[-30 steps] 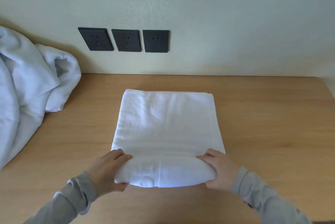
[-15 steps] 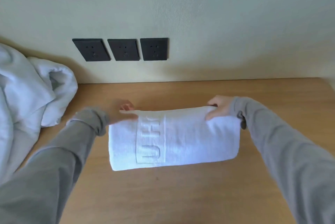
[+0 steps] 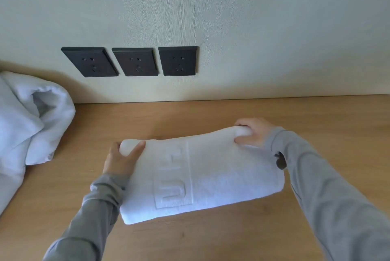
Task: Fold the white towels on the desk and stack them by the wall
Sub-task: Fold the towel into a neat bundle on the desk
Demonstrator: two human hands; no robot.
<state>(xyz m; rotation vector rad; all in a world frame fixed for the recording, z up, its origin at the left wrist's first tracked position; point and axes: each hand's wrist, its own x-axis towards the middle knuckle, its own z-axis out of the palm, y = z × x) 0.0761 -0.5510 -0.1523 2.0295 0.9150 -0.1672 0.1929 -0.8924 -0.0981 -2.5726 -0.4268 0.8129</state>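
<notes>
A folded white towel [image 3: 221,176] with an embossed band and raised letters lies across the middle of the wooden desk [image 3: 211,239]. My left hand [image 3: 120,161] grips its far left corner, thumb on top. My right hand [image 3: 253,132] grips the far right corner, which is lifted and bunched in the fingers. A heap of unfolded white towels [image 3: 27,129] sits at the left end of the desk against the wall.
The pale wall [image 3: 253,28] rises behind the desk with three black sockets [image 3: 135,61] just above the desktop. Bare wood shows between the folded towel and the wall, and to the right of it.
One second ago the towel lay long and my hands held its near edge; they carried that edge to the far side, halving it. Since then the towel has turned slightly, right corner raised.
</notes>
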